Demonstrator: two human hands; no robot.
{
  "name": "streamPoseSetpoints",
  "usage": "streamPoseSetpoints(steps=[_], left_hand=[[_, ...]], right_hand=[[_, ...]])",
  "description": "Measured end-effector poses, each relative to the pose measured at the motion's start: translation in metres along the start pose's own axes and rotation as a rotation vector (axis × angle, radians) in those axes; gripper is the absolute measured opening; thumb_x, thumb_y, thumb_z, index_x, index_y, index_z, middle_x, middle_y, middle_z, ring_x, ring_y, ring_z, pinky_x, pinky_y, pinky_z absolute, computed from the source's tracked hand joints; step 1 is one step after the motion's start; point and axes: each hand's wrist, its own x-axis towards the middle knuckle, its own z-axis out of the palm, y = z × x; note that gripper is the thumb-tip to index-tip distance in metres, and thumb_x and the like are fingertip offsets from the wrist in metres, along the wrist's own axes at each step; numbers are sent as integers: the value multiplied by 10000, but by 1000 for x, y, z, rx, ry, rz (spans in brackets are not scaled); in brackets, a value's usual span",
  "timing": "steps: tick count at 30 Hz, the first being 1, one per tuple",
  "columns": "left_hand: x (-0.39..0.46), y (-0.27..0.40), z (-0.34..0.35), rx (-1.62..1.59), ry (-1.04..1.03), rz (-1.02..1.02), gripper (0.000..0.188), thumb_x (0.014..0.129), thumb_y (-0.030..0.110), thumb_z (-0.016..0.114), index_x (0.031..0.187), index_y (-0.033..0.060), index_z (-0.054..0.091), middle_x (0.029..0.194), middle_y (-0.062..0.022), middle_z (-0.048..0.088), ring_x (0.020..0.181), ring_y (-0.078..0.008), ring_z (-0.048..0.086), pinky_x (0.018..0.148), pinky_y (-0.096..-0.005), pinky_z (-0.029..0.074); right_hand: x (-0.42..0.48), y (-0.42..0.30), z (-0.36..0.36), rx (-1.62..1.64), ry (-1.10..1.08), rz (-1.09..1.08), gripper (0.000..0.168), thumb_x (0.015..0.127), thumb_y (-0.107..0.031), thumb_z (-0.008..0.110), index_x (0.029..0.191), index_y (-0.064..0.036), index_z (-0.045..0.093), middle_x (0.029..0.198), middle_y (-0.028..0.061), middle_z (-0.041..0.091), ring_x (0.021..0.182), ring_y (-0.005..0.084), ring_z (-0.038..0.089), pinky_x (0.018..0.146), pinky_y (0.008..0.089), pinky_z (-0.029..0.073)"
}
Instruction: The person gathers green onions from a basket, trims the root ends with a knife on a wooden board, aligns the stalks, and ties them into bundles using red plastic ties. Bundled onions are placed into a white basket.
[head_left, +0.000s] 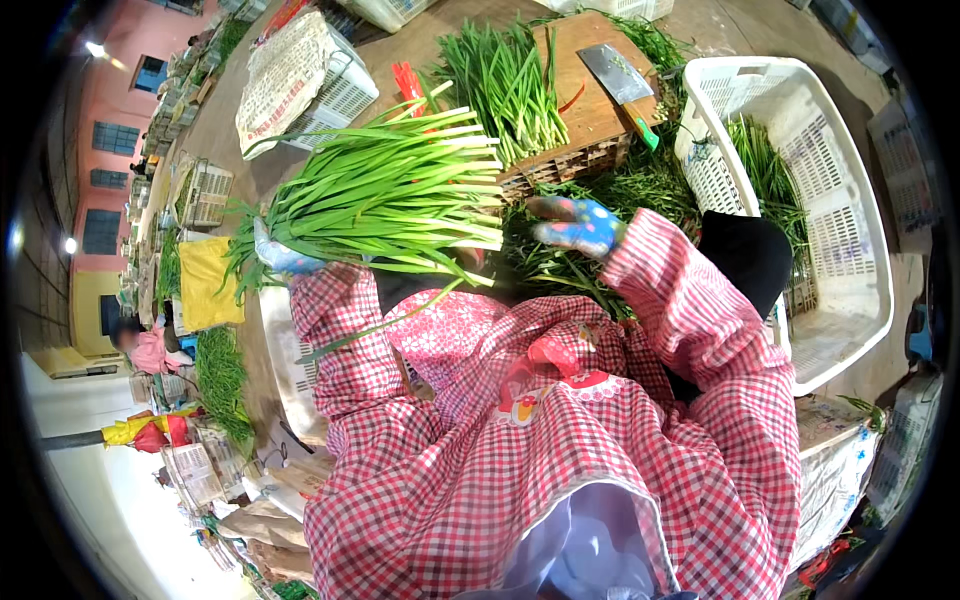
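Observation:
A large bundle of garlic chives (390, 187) lies sideways in my left hand (279, 251), which wears a light blue glove and grips the leafy end; the pale cut stems point right. My right hand (574, 225), in a blue glove with coloured dots, is held apart from the bundle with its fingers spread and nothing in them. Beyond my hands, more chives (506, 94) lie on a wooden board (574, 112) set on a crate. On that board rests a cleaver (619, 75) with a green-and-wood handle. Red ties (409, 86) show behind the held bundle.
A white plastic crate (844, 247) with greens inside stands at the right. Loose trimmings (637, 187) lie beside the board. A sack-covered crate (289, 75) stands at upper left, a yellow cloth (212, 285) at left. Further left, a person in pink (154, 351) is near heaped greens (219, 382).

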Motion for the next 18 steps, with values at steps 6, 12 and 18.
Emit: streamPoseSetpoints(steps=[6, 12, 18], left_hand=[[14, 36, 13, -316, 281, -522, 274, 763, 194, 604, 886, -51, 595, 780, -157, 592, 661, -211, 584, 594, -318, 507], [46, -36, -23, -1129, -364, -1698, 693, 813, 518, 418, 1313, 46, 327, 1341, -243, 276, 1201, -375, 347, 945, -578, 322], [47, 6, -20, -1788, -199, -1508, 344, 883, 313, 378, 976, 75, 609, 1020, -143, 598, 982, -289, 566, 854, -553, 433]], right_hand=[[44, -30, 71, 346, 129, -118, 349, 786, -190, 625, 1084, -22, 554, 968, 81, 628, 850, 170, 600, 779, 300, 478], [26, -21, 91, 1157, -69, -385, 423, 744, -140, 610, 1131, -17, 493, 958, 87, 592, 859, 210, 590, 792, 331, 482], [-17, 9, 54, 827, -470, -349, 431, 788, -318, 598, 1057, 7, 511, 928, 72, 569, 825, 160, 530, 722, 294, 410]])
